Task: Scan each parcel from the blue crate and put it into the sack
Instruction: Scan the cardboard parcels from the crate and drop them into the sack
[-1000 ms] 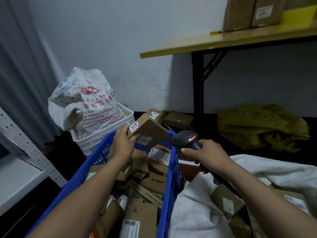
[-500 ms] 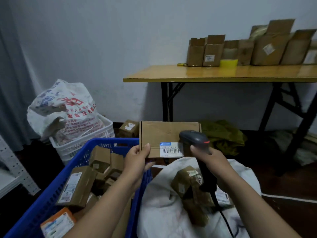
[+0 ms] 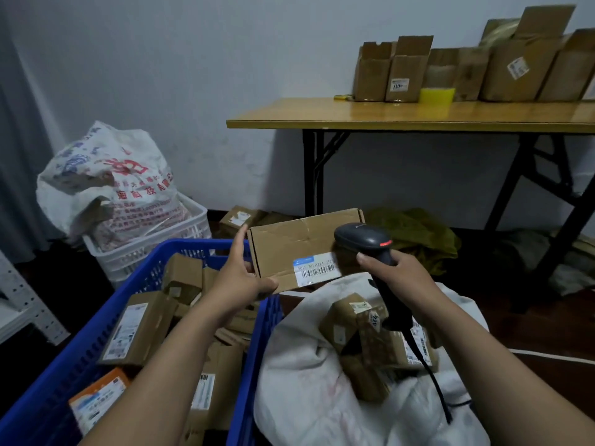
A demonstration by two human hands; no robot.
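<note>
Pinching the left end of a flat cardboard parcel (image 3: 289, 243), the left hand (image 3: 244, 278) has its thumb on the lower front edge and its fingers up along the side. The parcel is in the air, above the far corner of the blue crate (image 3: 154, 272) and the mouth of the sack (image 3: 322, 397). Its brown face is creased and carries a white barcode label (image 3: 317, 268) with a blue strip. The right hand (image 3: 402, 278) is curled firmly round the handle of a dark grey scanner (image 3: 363, 239). The rounded head of the scanner shows a small red light and overlaps the right part of the parcel. Whether it touches the cardboard I cannot tell. A black cable (image 3: 428, 375) runs from the handle down over the sack.

Below the arms, the crate is of hard plastic with slotted walls. It holds many small cardboard boxes (image 3: 141, 326), some with white labels. To the right of it, the sack is of soft, wrinkled white cloth, and a few taped brown boxes (image 3: 354, 320) lie in its open mouth.

Behind the crate stands a white plastic basket (image 3: 135, 255) with a crumpled printed bag (image 3: 109, 181) in it. A heap of olive-green fabric (image 3: 415, 233) lies on the dark floor. Farther back, a folding table (image 3: 386, 114) with a glossy yellow-wood top and black metal legs stands against the pale wall. A row of open cardboard cartons (image 3: 409, 72) and a small yellow thing (image 3: 438, 95) stand on the table.
</note>
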